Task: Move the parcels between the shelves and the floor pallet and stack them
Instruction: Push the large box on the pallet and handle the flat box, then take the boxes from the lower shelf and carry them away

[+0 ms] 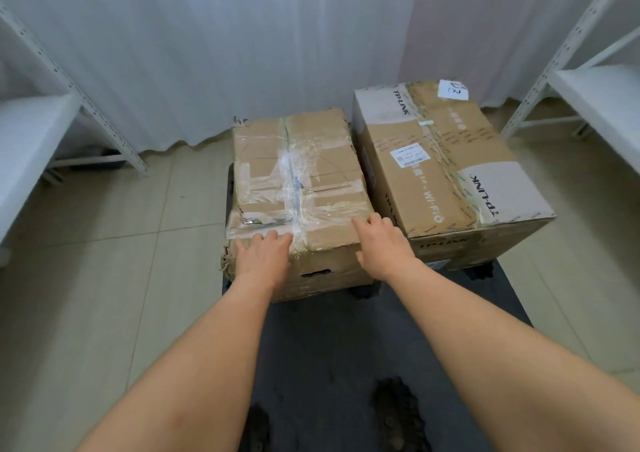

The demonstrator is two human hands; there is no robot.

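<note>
**A:** Start big. Where do the parcels sit?

**B:** Both on the dark floor pallet (346,340), side by side, between the left shelf (31,129) and the right shelf (602,95). The printed box (446,160) is the larger and stands on the right; the taped box (298,181) stands just beside it on the left, and I cannot tell if their sides touch.

**A:** Which one are the hands on?

**B:** The taped box. It lies straight ahead of the person, with its long axis running away from them. The left hand (261,256) rests flat over the near top edge, fingers straight and spread. The right hand (379,243) lies on the near right corner, fingers loosely bent on the top, pinching nothing. Both look equally near; neither grips yet.

**A:** So the next move?

**B:** I'd judge the hands must slide out to the box's two sides or its handle slot (315,273) before a lift.

**A:** Any writing?

**B:** "TP-LINK" on the printed box's white corners and front, plus "Wi-Fi". Its white shipping label (408,154) is too small to read. A small white sticker (453,89) at the far corner carries handwriting I can't make out.
</note>
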